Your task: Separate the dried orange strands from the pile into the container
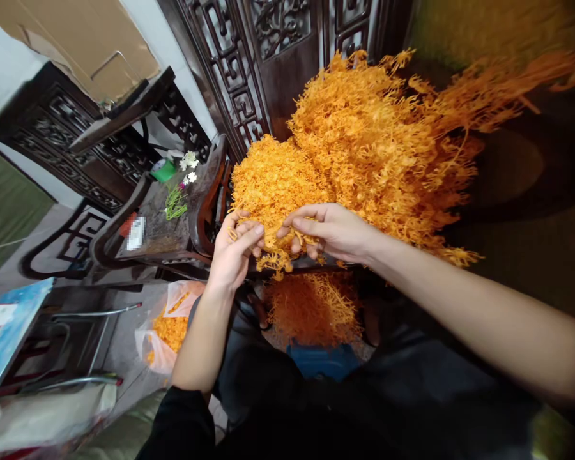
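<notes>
A large heap of small, curly orange artificial-flower pieces (364,134) leans against the dark carved wood in front of me. Its lower, paler mound (273,176) lies just beyond my fingers. My left hand (234,249) is curled at the mound's near left edge, with bits of orange between its fingers. My right hand (328,233) faces it from the right, thumb and fingers pinched around an orange piece (307,239). The hands are a short gap apart. Below them dangles a loose orange cluster (276,259). The exact shape of the held pieces is partly hidden by my fingers.
Under the seat edge, more orange pieces (316,306) sit above a blue container (323,361). A plastic bag (158,345) of orange pieces stands on the floor at left. On a dark wooden chair (158,217) lie green tape (163,170), white flowers (189,161) and green stems (176,202).
</notes>
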A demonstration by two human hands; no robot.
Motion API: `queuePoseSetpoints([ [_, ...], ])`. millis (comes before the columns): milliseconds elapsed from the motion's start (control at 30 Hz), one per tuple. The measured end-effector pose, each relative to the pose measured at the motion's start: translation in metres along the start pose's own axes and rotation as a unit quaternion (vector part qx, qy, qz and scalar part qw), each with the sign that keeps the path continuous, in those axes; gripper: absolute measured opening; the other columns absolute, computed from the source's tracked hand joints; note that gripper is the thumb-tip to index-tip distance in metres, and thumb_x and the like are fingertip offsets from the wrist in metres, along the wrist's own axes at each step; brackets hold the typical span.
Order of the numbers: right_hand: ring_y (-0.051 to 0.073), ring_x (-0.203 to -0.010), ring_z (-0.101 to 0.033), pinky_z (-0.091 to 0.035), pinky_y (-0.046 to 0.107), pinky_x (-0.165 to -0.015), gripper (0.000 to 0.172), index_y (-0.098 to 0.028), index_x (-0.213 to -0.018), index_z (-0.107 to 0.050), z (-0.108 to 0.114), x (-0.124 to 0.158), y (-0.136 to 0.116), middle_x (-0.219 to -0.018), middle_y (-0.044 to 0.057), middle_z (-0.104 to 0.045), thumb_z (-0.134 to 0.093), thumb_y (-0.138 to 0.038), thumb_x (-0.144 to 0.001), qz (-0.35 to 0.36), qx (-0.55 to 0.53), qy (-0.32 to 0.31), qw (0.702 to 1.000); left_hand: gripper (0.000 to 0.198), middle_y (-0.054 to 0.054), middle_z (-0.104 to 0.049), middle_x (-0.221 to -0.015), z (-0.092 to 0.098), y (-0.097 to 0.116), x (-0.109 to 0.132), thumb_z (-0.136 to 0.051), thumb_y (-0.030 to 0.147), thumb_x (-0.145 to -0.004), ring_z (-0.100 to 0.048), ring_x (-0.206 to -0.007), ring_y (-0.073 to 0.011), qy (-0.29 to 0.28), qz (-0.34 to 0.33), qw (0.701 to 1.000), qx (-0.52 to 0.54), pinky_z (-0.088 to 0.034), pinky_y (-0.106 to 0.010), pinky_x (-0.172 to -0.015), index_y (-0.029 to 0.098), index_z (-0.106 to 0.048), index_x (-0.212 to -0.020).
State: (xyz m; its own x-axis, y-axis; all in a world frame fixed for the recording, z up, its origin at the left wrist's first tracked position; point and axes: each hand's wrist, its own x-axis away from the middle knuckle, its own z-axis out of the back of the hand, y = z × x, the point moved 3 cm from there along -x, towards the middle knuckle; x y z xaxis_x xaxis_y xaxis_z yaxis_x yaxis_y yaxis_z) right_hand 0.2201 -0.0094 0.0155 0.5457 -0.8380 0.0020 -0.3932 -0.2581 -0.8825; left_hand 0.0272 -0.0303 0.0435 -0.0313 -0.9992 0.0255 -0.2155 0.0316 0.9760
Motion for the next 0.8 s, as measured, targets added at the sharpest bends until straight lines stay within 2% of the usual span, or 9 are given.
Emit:
queuePoseSetpoints([
  [67, 0.012, -0.057, -0.065, -0.039, 0.021, -0.037, 0.038, -0.018, -0.090, -0.074, -0.001, -0.001, 0.001, -0.085, 0.007, -0.078, -0.087, -0.052, -0.077, 0.028, 0.040, 0.022, 0.999, 0.048, 0.003, -0.070, -0.083, -0.003, 0.001, 0.005, -0.092, 0.029, -0.071, -0.058, -0.059, -0.0057, 0.002, -0.014, 0.999, -0.039, -0.036, -0.016, -0.047, 0.021, -0.059, -0.104],
  [133, 0.009, -0.043, -0.052, -0.030, 0.022, -0.035, 0.039, -0.018, -0.092, -0.074, -0.002, 0.000, 0.001, -0.066, 0.002, -0.073, -0.083, -0.054, -0.081, 0.059, 0.096, 0.058, 0.992, 0.041, 0.001, -0.070, -0.081, -0.007, 0.001, 0.010, -0.092, 0.034, -0.071, -0.058, -0.062, -0.0064, -0.008, -0.024, 0.995, -0.096, -0.039, -0.017, -0.052, 0.019, -0.064, -0.097],
  [233, 0.009, -0.042, -0.050, -0.036, 0.023, -0.041, 0.037, -0.019, -0.096, -0.075, -0.004, 0.003, 0.002, -0.055, -0.002, -0.065, -0.082, -0.052, -0.083, 0.115, 0.153, 0.113, 0.975, 0.033, -0.002, -0.072, -0.080, -0.016, -0.002, 0.015, -0.087, 0.043, -0.077, -0.059, -0.065, -0.0089, -0.072, 0.000, 0.981, -0.182, -0.042, -0.021, -0.058, 0.016, -0.073, -0.088],
  [333, 0.014, -0.054, -0.063, -0.050, 0.028, -0.053, 0.031, -0.019, -0.094, -0.077, -0.007, 0.005, 0.003, -0.066, 0.000, -0.071, -0.082, -0.047, -0.084, 0.169, 0.184, 0.138, 0.958, 0.034, -0.004, -0.072, -0.077, -0.023, -0.008, 0.015, -0.080, 0.048, -0.083, -0.049, -0.056, -0.0069, -0.124, 0.028, 0.971, -0.202, -0.036, -0.022, -0.053, 0.014, -0.076, -0.082],
  [467, 0.020, -0.082, -0.075, -0.060, 0.035, -0.078, 0.014, -0.022, -0.091, -0.081, -0.011, 0.009, -0.001, -0.092, 0.005, -0.080, -0.080, -0.035, -0.087, 0.269, 0.292, 0.159, 0.904, 0.030, 0.000, -0.063, -0.067, -0.025, -0.015, 0.013, -0.080, 0.043, -0.083, -0.035, -0.048, -0.0030, -0.112, 0.063, 0.983, -0.128, -0.023, -0.021, -0.045, 0.014, -0.073, -0.080],
  [533, 0.021, -0.091, -0.076, -0.060, 0.037, -0.086, 0.011, -0.023, -0.089, -0.081, -0.012, 0.011, -0.002, -0.096, 0.005, -0.081, -0.078, -0.034, -0.089, 0.305, 0.337, 0.150, 0.878, 0.030, 0.003, -0.053, -0.059, -0.027, -0.018, 0.013, -0.079, 0.042, -0.083, -0.029, -0.044, -0.0022, -0.123, 0.110, 0.982, -0.093, -0.017, -0.020, -0.043, 0.014, -0.069, -0.078],
  [600, 0.021, -0.091, -0.077, -0.060, 0.037, -0.085, 0.013, -0.024, -0.090, -0.081, -0.010, 0.012, -0.004, -0.096, 0.004, -0.081, -0.075, -0.036, -0.092, 0.324, 0.359, 0.138, 0.865, 0.029, 0.006, -0.044, -0.054, -0.029, -0.019, 0.015, -0.077, 0.041, -0.081, -0.024, -0.041, -0.0020, -0.132, 0.153, 0.977, -0.073, -0.013, -0.020, -0.041, 0.014, -0.066, -0.074],
  [667, 0.020, -0.090, -0.076, -0.060, 0.036, -0.083, 0.016, -0.024, -0.091, -0.080, -0.009, 0.014, -0.007, -0.097, 0.004, -0.081, -0.071, -0.037, -0.095, 0.356, 0.386, 0.108, 0.844, 0.027, 0.007, -0.040, -0.052, -0.030, -0.019, 0.015, -0.075, 0.037, -0.079, -0.024, -0.041, -0.0024, -0.129, 0.160, 0.977, -0.054, -0.014, -0.020, -0.040, 0.015, -0.063, -0.070],
  [800, 0.018, -0.079, -0.071, -0.055, 0.032, -0.072, 0.021, -0.023, -0.095, -0.077, -0.012, 0.018, -0.013, -0.088, 0.005, -0.077, -0.063, -0.037, -0.101, 0.419, 0.510, 0.004, 0.751, 0.024, 0.007, -0.034, -0.045, -0.036, -0.018, 0.015, -0.069, 0.027, -0.070, -0.025, -0.039, -0.0030, -0.118, 0.120, 0.986, -0.004, -0.018, -0.020, -0.041, 0.016, -0.056, -0.054],
])
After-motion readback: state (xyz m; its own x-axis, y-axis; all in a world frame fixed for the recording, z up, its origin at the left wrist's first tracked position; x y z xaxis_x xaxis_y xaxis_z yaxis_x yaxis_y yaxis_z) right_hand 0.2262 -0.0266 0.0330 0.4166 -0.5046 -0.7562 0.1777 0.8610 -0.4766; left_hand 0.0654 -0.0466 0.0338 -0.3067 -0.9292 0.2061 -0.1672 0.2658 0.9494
